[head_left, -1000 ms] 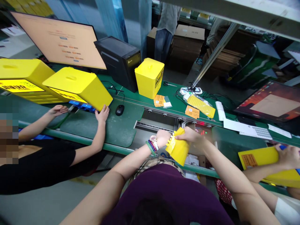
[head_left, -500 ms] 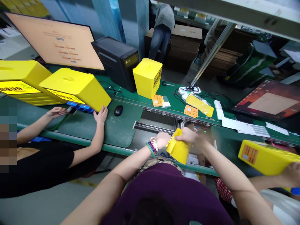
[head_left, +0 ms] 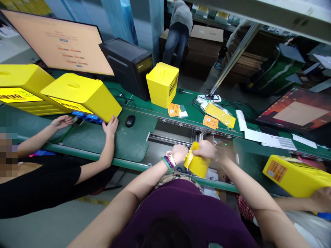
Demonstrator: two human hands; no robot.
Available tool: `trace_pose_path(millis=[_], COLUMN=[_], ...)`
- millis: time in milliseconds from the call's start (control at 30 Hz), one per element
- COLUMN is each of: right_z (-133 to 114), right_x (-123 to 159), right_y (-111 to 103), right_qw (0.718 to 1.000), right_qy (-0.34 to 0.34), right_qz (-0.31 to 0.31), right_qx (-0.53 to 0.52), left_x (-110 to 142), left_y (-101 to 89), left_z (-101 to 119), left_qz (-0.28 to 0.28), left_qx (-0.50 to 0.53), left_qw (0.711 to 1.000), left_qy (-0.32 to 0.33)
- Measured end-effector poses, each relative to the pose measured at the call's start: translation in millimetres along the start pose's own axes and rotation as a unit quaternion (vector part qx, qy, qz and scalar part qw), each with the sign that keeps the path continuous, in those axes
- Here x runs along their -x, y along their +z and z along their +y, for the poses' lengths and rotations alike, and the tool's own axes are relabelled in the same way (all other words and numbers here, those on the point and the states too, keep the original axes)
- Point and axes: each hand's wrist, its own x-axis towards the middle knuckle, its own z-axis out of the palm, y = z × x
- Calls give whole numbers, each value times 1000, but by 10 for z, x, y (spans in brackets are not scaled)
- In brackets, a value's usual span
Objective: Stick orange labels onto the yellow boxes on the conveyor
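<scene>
My left hand (head_left: pixel 179 152) and my right hand (head_left: pixel 208 150) both grip a small yellow plastic part (head_left: pixel 198 164) with a toothed edge, held low over the gap in the green conveyor bench (head_left: pixel 181 113). My left wrist wears a watch and bead bracelets. Both hands are closed on the part, left on its toothed side, right over its top.
A person at the left holds a large yellow box (head_left: pixel 82 96) on the green mat. A person at the right holds another yellow box (head_left: pixel 292 175). A smaller yellow box (head_left: pixel 162 84), orange cards (head_left: pixel 174 110), a mouse (head_left: pixel 130 120), a black computer case (head_left: pixel 129 65) and monitors stand around.
The yellow part has turned and sunk slightly between my hands. The box at the right was swung from upright to lying flat by the other person.
</scene>
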Motion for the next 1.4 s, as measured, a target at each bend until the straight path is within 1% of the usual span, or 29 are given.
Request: trace_pose_path(millis=[100, 267, 400, 533, 600, 667, 700, 733, 800, 833, 900, 967, 1067, 1100, 1167, 1200, 1233, 1267, 1333, 1400], right_z=[-83, -160, -145, -79, -16, 68, 116, 166, 265, 311, 393, 457, 525, 543, 571, 579, 582, 578, 554, 517], right_x=[45, 94, 86, 65, 64, 76, 84, 93, 103, 102, 82, 42, -41, -70, -124, -145, -161, -170, -164, -123], right_y=[-1, -2, 5, 14, 25, 47, 63, 83, 134, 162, 219, 270, 335, 357, 410, 443, 478, 516, 584, 628], right_qw=[999, 998, 998, 999, 1000, 992, 980, 961, 913, 889, 846, 798, 717, 695, 666, 659, 656, 655, 662, 687], right_qy=[25, 30, 26, 12, -17, -53, -67, -75, -76, -70, -48, -24, -1, 1, -3, -7, -13, -21, -35, -51], right_qz=[23, 31, 32, 31, 25, 14, 5, -4, -12, -5, 32, 86, 170, 190, 213, 218, 222, 223, 220, 198], right_qx=[36, 45, 44, 37, -6, -114, -188, -265, -401, -452, -530, -596, -676, -694, -715, -720, -722, -722, -716, -697], left_x=[-19, -38, -45, -40, -17, 24, 51, 80, 144, 175, 228, 264, 300, 313, 342, 358, 372, 384, 394, 389], left_y=[21, 60, 95, 136, 132, 104, 83, 61, 19, 5, -1, 21, 74, 86, 91, 84, 71, 54, 22, 8], left_z=[18, 5, -52, -148, -199, -240, -254, -264, -270, -269, -265, -269, -296, -309, -330, -337, -340, -339, -327, -300], left_qz=[2, 1, -6, 1, 16, 45, 60, 74, 92, 97, 108, 126, 178, 196, 212, 202, 174, 132, 20, -84], left_qx=[4, 12, 33, 69, 87, 139, 183, 235, 342, 383, 444, 491, 546, 563, 614, 648, 686, 722, 779, 815], left_qw=[1000, 1000, 999, 998, 996, 989, 980, 966, 928, 911, 881, 856, 818, 803, 760, 734, 707, 679, 627, 574], left_qy=[-9, -21, -25, -10, 5, 38, 60, 81, 114, 121, 124, 105, 39, 17, -15, -22, -23, -19, -8, -1])
